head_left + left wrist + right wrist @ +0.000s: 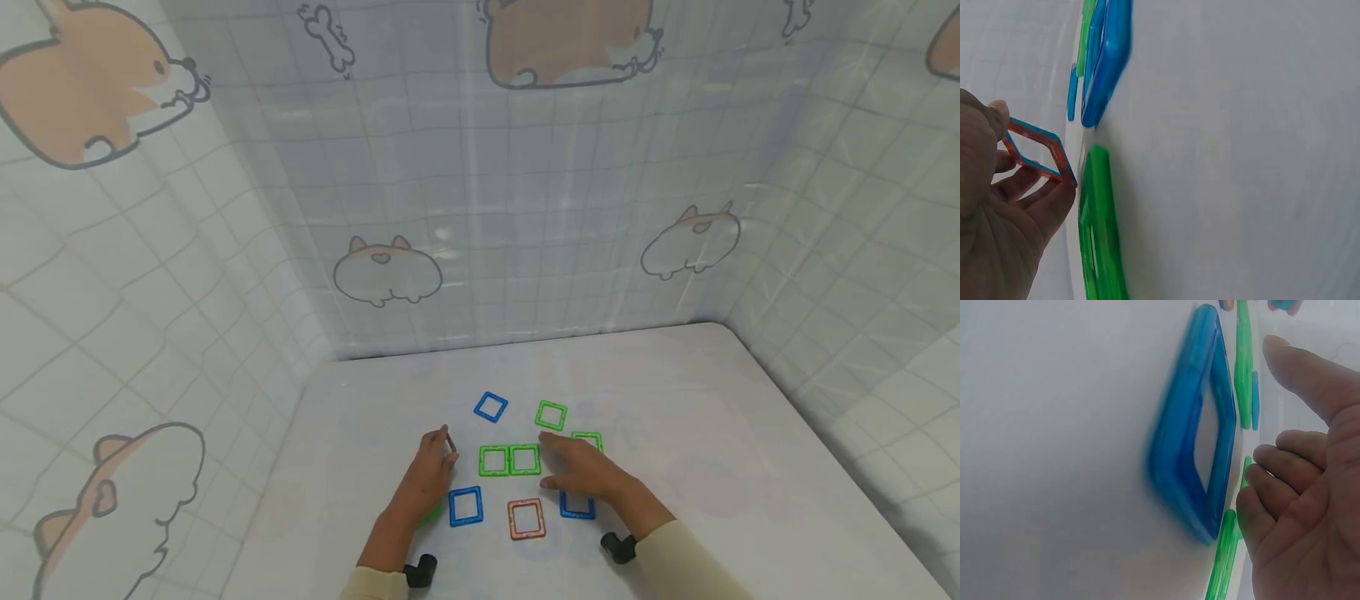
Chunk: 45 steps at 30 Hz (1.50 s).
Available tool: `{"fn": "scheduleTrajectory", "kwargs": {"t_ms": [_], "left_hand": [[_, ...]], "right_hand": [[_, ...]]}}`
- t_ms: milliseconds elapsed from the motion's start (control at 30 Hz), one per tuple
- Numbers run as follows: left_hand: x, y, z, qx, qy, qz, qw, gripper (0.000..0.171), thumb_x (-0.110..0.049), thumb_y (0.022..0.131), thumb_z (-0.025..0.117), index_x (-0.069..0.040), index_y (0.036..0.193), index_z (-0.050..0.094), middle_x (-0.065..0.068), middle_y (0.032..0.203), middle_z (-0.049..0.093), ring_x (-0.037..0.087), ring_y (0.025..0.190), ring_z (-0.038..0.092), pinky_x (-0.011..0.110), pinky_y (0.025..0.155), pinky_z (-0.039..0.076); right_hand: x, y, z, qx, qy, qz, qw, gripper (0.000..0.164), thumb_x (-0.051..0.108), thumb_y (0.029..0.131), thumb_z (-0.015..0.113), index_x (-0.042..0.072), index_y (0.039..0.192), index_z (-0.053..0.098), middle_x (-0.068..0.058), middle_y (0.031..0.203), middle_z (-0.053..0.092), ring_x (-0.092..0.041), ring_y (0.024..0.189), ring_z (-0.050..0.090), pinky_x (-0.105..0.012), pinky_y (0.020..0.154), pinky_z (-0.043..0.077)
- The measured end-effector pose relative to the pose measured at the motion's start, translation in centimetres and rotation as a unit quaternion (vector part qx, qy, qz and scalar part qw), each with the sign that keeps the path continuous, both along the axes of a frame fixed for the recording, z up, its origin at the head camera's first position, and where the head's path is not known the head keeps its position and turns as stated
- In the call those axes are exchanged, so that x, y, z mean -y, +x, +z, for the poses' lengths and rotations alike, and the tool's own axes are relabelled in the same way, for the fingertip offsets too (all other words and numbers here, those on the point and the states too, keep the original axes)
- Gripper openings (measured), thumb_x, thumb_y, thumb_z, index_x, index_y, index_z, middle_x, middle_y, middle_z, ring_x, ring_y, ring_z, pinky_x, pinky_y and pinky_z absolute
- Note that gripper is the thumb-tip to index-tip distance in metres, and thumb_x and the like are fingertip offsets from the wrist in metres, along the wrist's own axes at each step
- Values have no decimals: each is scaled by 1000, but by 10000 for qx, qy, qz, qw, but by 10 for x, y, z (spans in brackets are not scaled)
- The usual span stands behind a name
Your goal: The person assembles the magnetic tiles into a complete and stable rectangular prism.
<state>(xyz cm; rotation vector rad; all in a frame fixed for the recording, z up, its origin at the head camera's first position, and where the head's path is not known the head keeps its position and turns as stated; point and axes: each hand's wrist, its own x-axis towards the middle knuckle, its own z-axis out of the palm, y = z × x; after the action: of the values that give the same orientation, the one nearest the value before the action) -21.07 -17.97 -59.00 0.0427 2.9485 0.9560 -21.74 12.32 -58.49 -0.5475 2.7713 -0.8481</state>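
My left hand pinches an orange square frame tile with blue along its edges, thumb on one side and fingers on the other, raised above the table. Below that hand lie a blue square tile and a green tile, the green one partly hidden by the wrist. The right hand holds nothing; its thumb and fingers stand apart in the right wrist view. It hovers beside two green square tiles lying edge to edge. Its forearm side partly covers a blue tile and another green tile.
Farther back lie a blue tile and a green tile, both turned at an angle. An orange tile lies nearer, between the arms. The white table is bounded by a patterned curtain at the back and sides.
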Motion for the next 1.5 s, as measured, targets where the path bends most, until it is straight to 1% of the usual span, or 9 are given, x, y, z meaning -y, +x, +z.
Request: {"fn": "scheduleTrajectory", "kwargs": {"t_ms": [200,367,533,667,800,1000,1167,1267,1500], "left_hand": [[-6,1,-2,52,84,-124,9999,65,-30,103,55,-13,159,24,11,159,31,31,147,33,52,115,34],[-10,2,-3,-34,45,-294,9996,64,-27,104,54,-13,159,24,10,159,31,30,147,32,52,115,34],[-15,1,-1,-118,290,-603,9977,62,-24,105,52,-10,158,25,14,159,29,33,148,30,53,116,32],[-16,1,-1,-193,501,-852,9949,60,-23,105,50,-8,157,25,15,159,30,32,148,29,52,117,31],[-18,1,1,-312,667,-1042,9918,58,-22,105,49,-6,157,27,15,158,31,32,147,31,51,117,31],[-23,1,2,-233,1018,-1108,9883,58,-21,105,49,-7,157,27,12,159,31,32,146,34,52,116,33],[-25,0,2,-204,1219,-1145,9857,58,-20,105,49,-7,157,27,10,158,32,30,145,36,48,114,36],[-26,-1,3,-173,1338,-1204,9835,57,-19,105,49,-7,157,27,9,158,32,28,146,35,45,115,35],[-27,0,3,95,1455,-1231,9816,57,-17,105,49,-10,157,27,6,159,33,25,147,33,42,117,33]], "right_hand": [[6,-3,-2,-18,105,199,9997,77,42,81,81,17,147,50,0,148,53,-26,140,45,-49,111,42],[10,-5,-3,-51,208,282,9994,77,43,81,81,18,147,50,1,148,53,-25,140,46,-47,112,42],[12,-8,-7,-56,323,284,9991,79,45,80,81,21,148,49,4,150,51,-22,141,44,-45,113,41],[13,-9,-7,-17,291,229,9993,78,43,80,82,20,147,50,3,149,52,-23,140,45,-45,113,41],[14,-9,-6,-109,230,222,9994,74,41,82,81,18,146,51,1,147,54,-24,139,47,-45,112,41],[14,-9,-7,-201,186,192,9994,72,38,83,81,16,145,52,0,145,56,-25,137,48,-45,112,42],[15,-9,-7,-155,161,100,9997,71,38,83,81,17,145,53,0,145,56,-25,138,48,-46,112,42],[15,-10,-8,-128,161,63,9998,71,38,83,81,18,145,52,1,146,55,-24,138,48,-46,112,42],[16,-9,-8,-14,192,41,9998,71,39,83,80,19,146,52,1,146,55,-25,138,48,-46,112,42]]}}
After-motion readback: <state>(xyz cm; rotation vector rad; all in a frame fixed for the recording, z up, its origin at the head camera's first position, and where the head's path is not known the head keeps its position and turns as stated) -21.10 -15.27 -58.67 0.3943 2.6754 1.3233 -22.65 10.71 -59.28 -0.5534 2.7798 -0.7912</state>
